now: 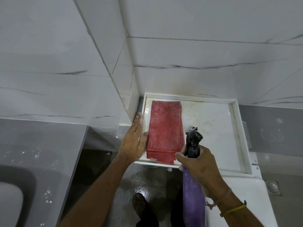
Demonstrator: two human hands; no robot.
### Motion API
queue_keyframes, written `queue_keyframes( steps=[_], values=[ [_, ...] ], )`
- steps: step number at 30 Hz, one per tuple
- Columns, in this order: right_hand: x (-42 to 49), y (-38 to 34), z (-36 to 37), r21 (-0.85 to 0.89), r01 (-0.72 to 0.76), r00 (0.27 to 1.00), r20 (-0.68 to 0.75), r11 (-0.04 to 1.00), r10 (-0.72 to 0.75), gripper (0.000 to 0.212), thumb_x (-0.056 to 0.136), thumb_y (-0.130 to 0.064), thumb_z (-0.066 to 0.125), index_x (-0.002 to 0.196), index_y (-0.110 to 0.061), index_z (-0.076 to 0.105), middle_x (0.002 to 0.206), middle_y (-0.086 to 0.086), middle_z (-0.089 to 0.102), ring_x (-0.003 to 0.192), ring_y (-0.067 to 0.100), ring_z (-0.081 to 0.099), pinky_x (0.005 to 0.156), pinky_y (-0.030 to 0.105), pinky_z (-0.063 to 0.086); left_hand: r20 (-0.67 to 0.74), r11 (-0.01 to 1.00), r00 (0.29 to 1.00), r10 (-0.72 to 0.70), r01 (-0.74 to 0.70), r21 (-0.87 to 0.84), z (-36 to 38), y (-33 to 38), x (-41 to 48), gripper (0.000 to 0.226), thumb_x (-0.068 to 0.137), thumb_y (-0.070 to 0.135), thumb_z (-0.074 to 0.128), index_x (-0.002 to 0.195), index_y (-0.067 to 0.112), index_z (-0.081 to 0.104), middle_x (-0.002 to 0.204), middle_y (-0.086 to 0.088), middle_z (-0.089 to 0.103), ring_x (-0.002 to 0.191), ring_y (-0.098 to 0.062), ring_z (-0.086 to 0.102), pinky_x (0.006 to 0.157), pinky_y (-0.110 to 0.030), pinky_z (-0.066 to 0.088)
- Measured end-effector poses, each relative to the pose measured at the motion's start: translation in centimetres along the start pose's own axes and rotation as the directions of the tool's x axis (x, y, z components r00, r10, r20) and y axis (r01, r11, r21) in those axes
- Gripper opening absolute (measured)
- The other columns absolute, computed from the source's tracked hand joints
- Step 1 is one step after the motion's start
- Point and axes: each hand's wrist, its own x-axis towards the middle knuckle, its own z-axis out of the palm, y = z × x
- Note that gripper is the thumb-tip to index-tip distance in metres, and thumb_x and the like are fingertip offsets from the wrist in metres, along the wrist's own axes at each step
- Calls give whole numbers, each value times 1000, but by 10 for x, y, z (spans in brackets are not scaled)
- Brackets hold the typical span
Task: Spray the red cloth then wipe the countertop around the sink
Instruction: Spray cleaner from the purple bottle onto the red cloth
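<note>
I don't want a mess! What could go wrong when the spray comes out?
The spray bottle nozzle sits beside the red cloth, near its right edge, so mist may land on the white tray instead. The left hand rests flat against the cloth's left edge and could get sprayed. The floor below looks wet, so slipping is possible.

The red cloth (165, 131) lies folded flat, a long rectangle. It sits at the left end of a white tray (236, 115).

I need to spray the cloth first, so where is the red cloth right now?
In the head view, the folded red cloth lies flat on the left part of the white tray, between the left hand and the purple spray bottle in the right hand.
</note>
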Motion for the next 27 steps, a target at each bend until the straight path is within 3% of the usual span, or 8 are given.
queue_keyframes(
  steps=[5,9,12,14,18,20,22,27],
  values=[
    [-2,2,-2,36,-20,995,102,999,16,17,74,-25,77,89,-23,68,81,-5,73,48,14,65,55,24,59,-5,1000,1000,-6,6,-11,0,-1,0,64,96,39,22,151,13,3,162,-4,5,148,-11,4,118,-23,6],
    [-1,5,0,-50,22,1000,22,999,-21,17,75,-22,73,66,-22,58,61,-1,65,45,9,64,49,17,56,-1,1000,1000,-5,5,3,0,0,1,64,96,38,23,151,12,3,162,-4,4,147,-9,2,117,-21,4],
    [1,5,-1,-17,13,998,66,1000,-12,11,74,-25,75,74,-22,64,69,-1,71,46,13,66,54,24,58,2,1000,1000,-6,6,-13,-1,0,0,65,95,39,22,151,12,3,162,-5,5,149,-14,5,120,-28,9],
    [-1,5,0,-8,22,995,97,1000,-21,13,74,-29,76,80,-24,66,73,-4,72,47,15,67,52,18,56,5,1000,1000,-13,13,-18,0,0,0,65,95,40,22,150,13,3,162,-5,5,149,-15,6,120,-29,10],
    [0,6,0,-17,13,999,40,1000,-13,19,74,-29,75,66,-21,60,59,-3,66,44,13,65,45,16,53,13,1000,1000,-20,20,5,1,-2,1,66,95,42,22,151,14,1,162,-4,3,148,-11,2,118,-27,8],
    [0,6,0,-13,-8,996,94,1000,9,16,73,-34,75,75,-23,64,68,-3,71,47,15,68,49,20,57,9,1000,1000,-19,19,0,2,-3,1,66,94,43,21,151,15,1,162,-3,4,148,-11,3,118,-27,8],
    [-1,5,1,-31,-9,990,142,999,13,22,73,-39,75,86,-24,66,76,-3,72,49,16,69,48,14,53,8,1000,1000,-18,18,1,3,-4,1,66,95,44,21,151,16,1,162,-2,3,147,-9,2,117,-26,7],
    [1,6,2,-49,4,997,76,999,0,17,76,-32,72,73,-25,57,68,-3,70,51,16,70,46,14,53,16,1000,999,-30,30,9,2,-3,2,67,94,45,20,151,16,0,162,-2,2,148,-11,2,118,-27,8]
  ],
)
